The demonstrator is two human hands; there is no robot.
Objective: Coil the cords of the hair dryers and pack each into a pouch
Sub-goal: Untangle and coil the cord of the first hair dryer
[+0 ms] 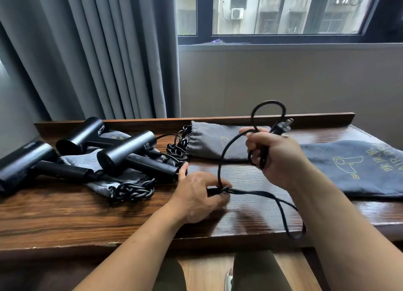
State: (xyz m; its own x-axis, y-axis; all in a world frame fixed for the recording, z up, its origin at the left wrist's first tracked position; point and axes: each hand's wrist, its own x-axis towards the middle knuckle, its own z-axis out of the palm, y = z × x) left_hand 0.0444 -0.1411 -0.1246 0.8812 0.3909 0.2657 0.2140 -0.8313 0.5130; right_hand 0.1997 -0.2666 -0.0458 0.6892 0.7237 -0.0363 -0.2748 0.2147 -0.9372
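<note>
Two hands work one black cord (224,151) over the dark, glossy wood-grain table (65,214) in your head view. Your left hand (198,194) rests low on the tabletop, thumb and fingers pinched on the cord where it crosses itself in a small knot-like bend. From that pinch the cord rises in a smooth arc to your right hand (277,155), which is raised above the table and clenched around several gathered turns; one round loop stands up above the fist, and the plug (283,125) with its metal prongs sticks out just behind it. A slack length trails from your left hand toward the near edge, curls there and passes under your right forearm.

To your left lie three matte black hair dryers (126,151), each a cylinder barrel on a straight handle, resting partly on soft grey fabric pouches (104,181). Two chain-looped black cords (133,190) lie beside them. A grey pouch (209,142) with a gathered drawstring mouth lies flat beyond your hands, touching one coiled cord. A darker pouch (353,168) printed with a yellow hair-dryer outline lies flat on your right, just past your right wrist.
</note>
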